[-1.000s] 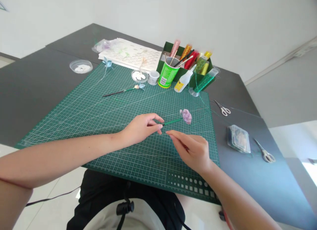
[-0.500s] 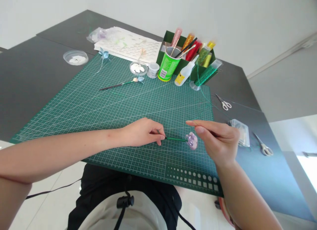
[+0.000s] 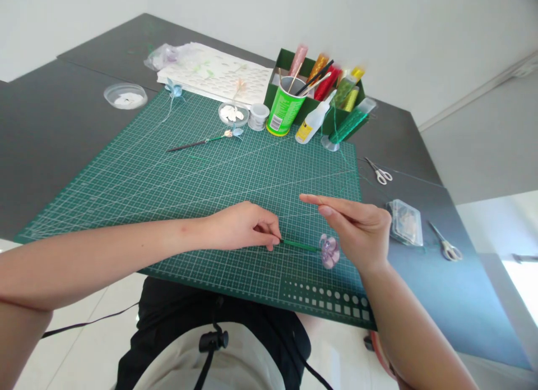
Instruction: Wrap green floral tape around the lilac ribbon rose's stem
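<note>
My left hand is closed around the dark end of a thin stick in the middle of the green cutting mat. The green-wrapped stem points right from the fingertips and ends in a pale purple craft flower with shiny petals. To the right of and above the flower is my right hand, apart from it. Its index finger stretches left, the thumb lies against the fingers, and the other fingers are folded. Whatever the right fingers pinch is too fine to make out.
Behind stand a green can of brushes, a glue bottle, a green thread spool and a box of glitter tubes. Another flower stick lies left. At right are scissors, a clear case and more scissors.
My right hand has moved left and slightly up. The flower has shifted a little right and down and its head has turned, while the left hand stays closed on the stick.
</note>
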`<action>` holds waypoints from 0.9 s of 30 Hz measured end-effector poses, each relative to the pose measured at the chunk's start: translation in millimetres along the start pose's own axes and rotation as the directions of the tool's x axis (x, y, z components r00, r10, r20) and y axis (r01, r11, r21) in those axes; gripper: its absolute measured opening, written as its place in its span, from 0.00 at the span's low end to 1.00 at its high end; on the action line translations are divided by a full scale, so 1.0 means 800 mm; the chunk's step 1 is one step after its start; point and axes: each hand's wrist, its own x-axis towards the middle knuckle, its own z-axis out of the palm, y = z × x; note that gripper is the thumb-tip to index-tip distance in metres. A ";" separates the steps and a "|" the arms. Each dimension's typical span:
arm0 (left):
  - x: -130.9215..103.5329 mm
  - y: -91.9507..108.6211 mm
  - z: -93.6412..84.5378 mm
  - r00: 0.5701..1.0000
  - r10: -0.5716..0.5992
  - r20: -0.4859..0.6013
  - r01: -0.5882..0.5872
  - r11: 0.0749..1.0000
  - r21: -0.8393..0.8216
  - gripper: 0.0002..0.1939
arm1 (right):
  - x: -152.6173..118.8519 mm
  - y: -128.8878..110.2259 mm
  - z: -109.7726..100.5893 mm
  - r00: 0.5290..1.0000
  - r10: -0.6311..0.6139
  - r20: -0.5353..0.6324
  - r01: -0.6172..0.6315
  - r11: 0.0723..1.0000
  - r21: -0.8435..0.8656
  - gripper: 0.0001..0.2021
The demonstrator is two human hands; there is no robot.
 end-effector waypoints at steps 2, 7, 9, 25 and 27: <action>0.000 -0.001 0.001 1.000 0.022 0.004 -0.022 1.000 0.022 0.04 | 0.001 0.003 0.003 0.999 0.028 -0.015 -0.028 0.999 -0.023 0.11; 0.002 -0.007 0.002 0.998 0.064 0.010 -0.064 0.998 0.022 0.03 | 0.005 0.016 0.008 0.994 0.104 -0.040 -0.105 0.994 -0.006 0.08; 0.002 -0.008 0.001 0.997 0.076 0.009 -0.076 0.997 0.020 0.03 | 0.009 0.022 0.007 0.991 0.131 -0.024 -0.131 0.991 0.006 0.08; -0.002 -0.005 0.000 0.975 0.191 -0.117 -0.178 0.978 0.107 0.01 | 0.021 0.056 0.004 0.944 0.253 0.212 -0.255 0.967 -0.020 0.10; -0.003 -0.004 0.000 0.969 0.203 -0.144 -0.184 0.974 0.129 0.01 | 0.020 0.060 0.005 0.934 0.263 0.243 -0.262 0.964 -0.034 0.10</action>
